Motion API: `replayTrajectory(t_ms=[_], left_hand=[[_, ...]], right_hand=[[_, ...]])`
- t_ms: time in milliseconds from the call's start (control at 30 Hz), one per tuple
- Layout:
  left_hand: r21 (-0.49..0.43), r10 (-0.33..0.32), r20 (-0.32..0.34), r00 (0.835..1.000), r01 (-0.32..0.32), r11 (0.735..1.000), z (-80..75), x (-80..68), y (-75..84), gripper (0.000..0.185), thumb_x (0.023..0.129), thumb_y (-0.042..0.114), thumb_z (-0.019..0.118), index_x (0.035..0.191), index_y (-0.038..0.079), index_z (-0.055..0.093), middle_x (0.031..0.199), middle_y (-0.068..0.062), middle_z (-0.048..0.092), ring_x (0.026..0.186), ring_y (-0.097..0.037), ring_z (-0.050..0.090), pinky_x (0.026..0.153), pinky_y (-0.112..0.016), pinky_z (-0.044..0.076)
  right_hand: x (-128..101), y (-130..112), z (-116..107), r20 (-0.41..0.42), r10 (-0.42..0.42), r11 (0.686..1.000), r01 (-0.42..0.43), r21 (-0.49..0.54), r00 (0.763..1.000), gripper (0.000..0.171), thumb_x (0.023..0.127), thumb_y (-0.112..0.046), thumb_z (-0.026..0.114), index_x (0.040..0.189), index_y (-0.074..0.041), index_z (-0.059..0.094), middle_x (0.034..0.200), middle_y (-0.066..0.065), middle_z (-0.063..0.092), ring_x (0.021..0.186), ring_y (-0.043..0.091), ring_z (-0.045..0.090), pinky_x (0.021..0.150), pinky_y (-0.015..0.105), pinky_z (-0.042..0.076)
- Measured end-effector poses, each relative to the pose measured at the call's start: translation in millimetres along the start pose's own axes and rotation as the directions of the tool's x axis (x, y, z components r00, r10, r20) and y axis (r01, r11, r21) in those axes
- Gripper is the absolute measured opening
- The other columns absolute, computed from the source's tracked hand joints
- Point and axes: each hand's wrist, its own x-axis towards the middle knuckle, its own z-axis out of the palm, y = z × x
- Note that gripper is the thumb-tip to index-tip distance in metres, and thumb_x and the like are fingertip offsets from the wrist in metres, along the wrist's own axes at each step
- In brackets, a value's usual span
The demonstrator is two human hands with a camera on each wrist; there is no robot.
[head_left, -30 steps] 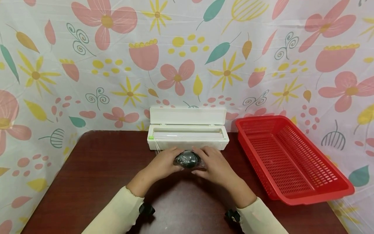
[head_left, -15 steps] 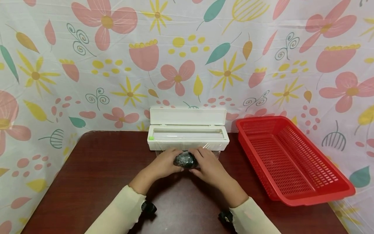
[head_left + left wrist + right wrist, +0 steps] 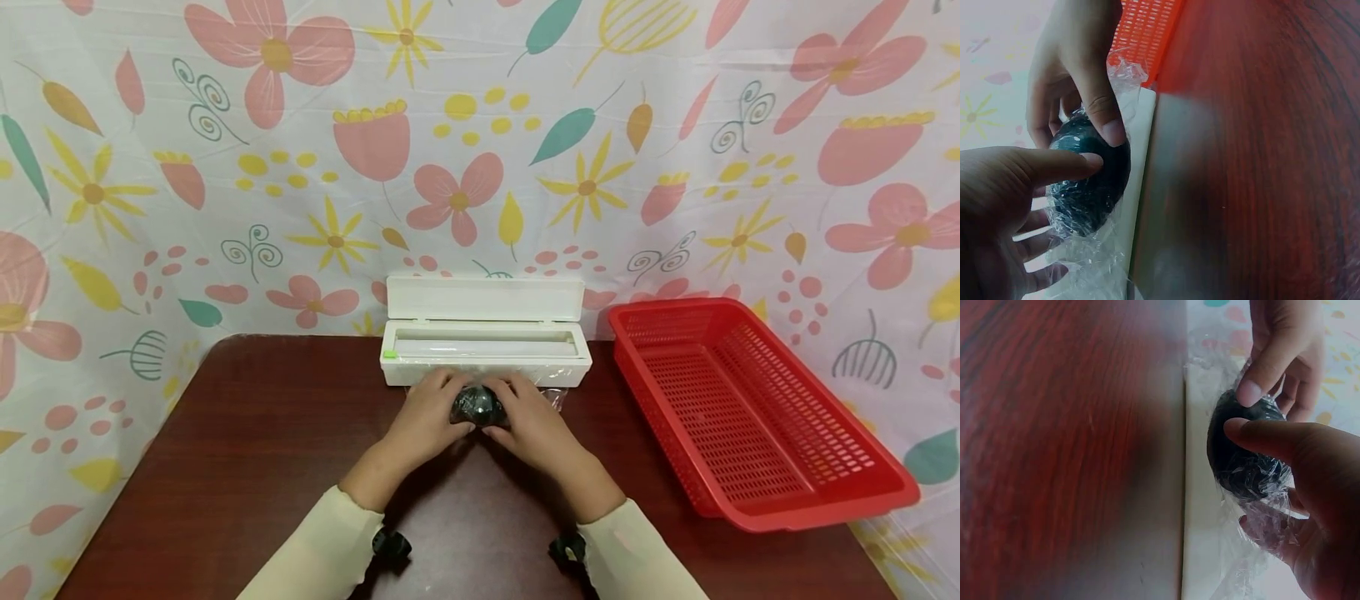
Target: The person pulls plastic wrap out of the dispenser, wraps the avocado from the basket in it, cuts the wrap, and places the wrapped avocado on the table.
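Observation:
A dark, smooth oval fruit [image 3: 474, 406], wrapped in clear cling film, is held between both hands in front of the film dispenser [image 3: 487, 371]. My left hand [image 3: 429, 414] grips its left end, thumb on the near side. From the right, my right hand [image 3: 534, 421] holds the other end, its thumb also on the near side. The left wrist view shows both thumbs close together on the dark oval fruit [image 3: 1088, 200]. Loose cling film [image 3: 1260, 531] bunches out past its ends and around the fingers. The far fingers are partly hidden behind it.
The white dispenser stands at the table's back edge with its lid [image 3: 485, 298] raised and a film roll [image 3: 480, 347] inside. A red perforated basket [image 3: 675, 417] stands on the right. Behind the brown table [image 3: 247, 467] hangs a flowered cloth [image 3: 300, 167].
The right hand has moved left, closer to the left hand, and the wrapped oval fruit has turned between them. Film now spreads across the dispenser's front instead of bunching in strands at its left.

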Motion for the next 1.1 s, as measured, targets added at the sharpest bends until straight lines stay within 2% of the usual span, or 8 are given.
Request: replayTrajectory(t_ms=[233, 467, 700, 800, 933, 967, 1100], left_hand=[[0.027, -0.017, -0.009, 1.000, 0.018, 0.999, 4.2, 1.3, -0.5, 0.060, 0.084, 0.028, 0.084, 0.138, 0.017, 0.059, 0.133, -0.005, 0.059, 0.128, -0.026, 0.054, 0.103, -0.054, 0.043], [-0.034, -0.074, -0.028, 0.997, 0.073, 0.997, 10.6, 5.8, -4.0, 0.058, 0.086, 0.028, 0.082, 0.137, 0.014, 0.059, 0.135, -0.007, 0.061, 0.132, -0.029, 0.053, 0.106, -0.055, 0.041], [-0.039, -0.115, -0.059, 0.992, 0.112, 0.993, 17.1, 9.2, -9.9, 0.057, 0.085, 0.030, 0.082, 0.135, 0.015, 0.060, 0.137, -0.006, 0.062, 0.131, -0.029, 0.055, 0.107, -0.054, 0.042], [-0.042, -0.137, -0.072, 0.988, 0.134, 0.990, 18.0, 9.2, -10.5, 0.056, 0.085, 0.031, 0.083, 0.135, 0.017, 0.061, 0.137, -0.005, 0.062, 0.125, -0.033, 0.058, 0.101, -0.056, 0.046], [-0.036, -0.180, -0.075, 0.981, 0.178, 0.983, 19.8, 8.6, -11.0, 0.056, 0.086, 0.035, 0.082, 0.136, 0.022, 0.061, 0.137, -0.005, 0.060, 0.116, -0.041, 0.059, 0.085, -0.063, 0.051], [-0.033, -0.184, -0.079, 0.980, 0.182, 0.983, 20.4, 8.5, -11.2, 0.056, 0.086, 0.035, 0.081, 0.137, 0.023, 0.061, 0.136, -0.004, 0.060, 0.115, -0.042, 0.059, 0.082, -0.065, 0.051], [-0.005, -0.122, -0.115, 0.986, 0.122, 0.992, 23.0, 8.9, -14.5, 0.058, 0.085, 0.032, 0.083, 0.137, 0.020, 0.061, 0.134, -0.006, 0.061, 0.118, -0.036, 0.060, 0.092, -0.058, 0.049]], right_hand=[[4, 4, 4, -0.005, 0.012, 1.000, -0.012, -0.004, 1.000, 0.068, 0.076, -0.021, 0.089, 0.136, -0.007, 0.059, 0.126, 0.012, 0.060, 0.118, 0.030, 0.060, 0.101, 0.047, 0.051], [8, 7, 8, 0.003, 0.090, 0.996, -0.090, -0.016, 0.996, 0.069, 0.076, -0.022, 0.090, 0.133, -0.007, 0.056, 0.118, 0.011, 0.064, 0.113, 0.032, 0.063, 0.098, 0.050, 0.051], [12, 8, 12, 0.006, 0.128, 0.992, -0.128, -0.001, 0.992, 0.063, 0.078, -0.019, 0.088, 0.131, -0.006, 0.056, 0.119, 0.013, 0.063, 0.115, 0.033, 0.062, 0.100, 0.048, 0.050], [13, 8, 12, 0.011, 0.152, 0.988, -0.153, 0.028, 0.988, 0.063, 0.079, -0.018, 0.088, 0.132, -0.006, 0.056, 0.122, 0.014, 0.061, 0.115, 0.033, 0.062, 0.100, 0.048, 0.051], [12, 7, 14, 0.012, 0.191, 0.980, -0.191, 0.049, 0.982, 0.065, 0.080, -0.017, 0.087, 0.136, -0.009, 0.054, 0.125, 0.016, 0.057, 0.112, 0.035, 0.063, 0.096, 0.050, 0.053], [11, 7, 15, 0.014, 0.196, 0.979, -0.197, 0.048, 0.980, 0.066, 0.081, -0.018, 0.087, 0.137, -0.010, 0.054, 0.125, 0.016, 0.056, 0.112, 0.035, 0.063, 0.095, 0.050, 0.053], [9, 8, 15, 0.016, 0.208, 0.977, -0.209, 0.042, 0.978, 0.064, 0.084, -0.021, 0.084, 0.141, -0.013, 0.054, 0.129, 0.014, 0.055, 0.111, 0.033, 0.064, 0.092, 0.050, 0.055]])
